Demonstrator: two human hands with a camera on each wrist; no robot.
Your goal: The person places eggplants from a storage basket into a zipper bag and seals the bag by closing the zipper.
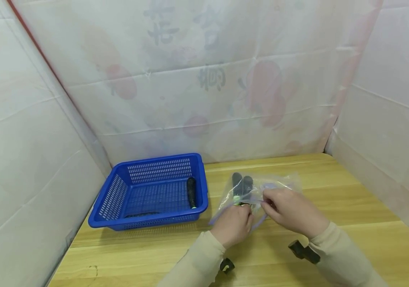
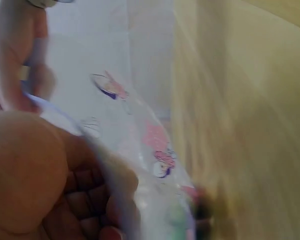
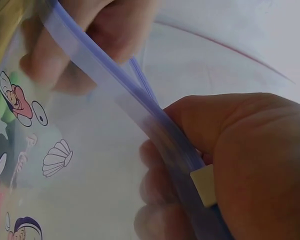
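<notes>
A clear zip bag (image 1: 222, 201) with a purple zip edge and printed cartoon figures and shells lies on the table. Two dark handles (image 1: 242, 186), one with a light green collar, show inside it. My right hand (image 1: 294, 209) pinches the zip edge near a pale slider (image 3: 204, 185). At the bag's mouth is my left hand (image 1: 234, 224), its fingers (image 3: 52, 55) reaching past the edge and seen through the film. Blur and plastic hide whether those fingers hold anything. A blurred green patch (image 2: 177, 220) shows near them.
To the left stands a blue slotted basket (image 1: 148, 217). Inside, a black handle (image 1: 191, 191) with a light green end leans on its right side, and a dark thing is partly hidden behind its front rim. White printed sheets (image 1: 197, 99) enclose the wooden table (image 1: 147, 259).
</notes>
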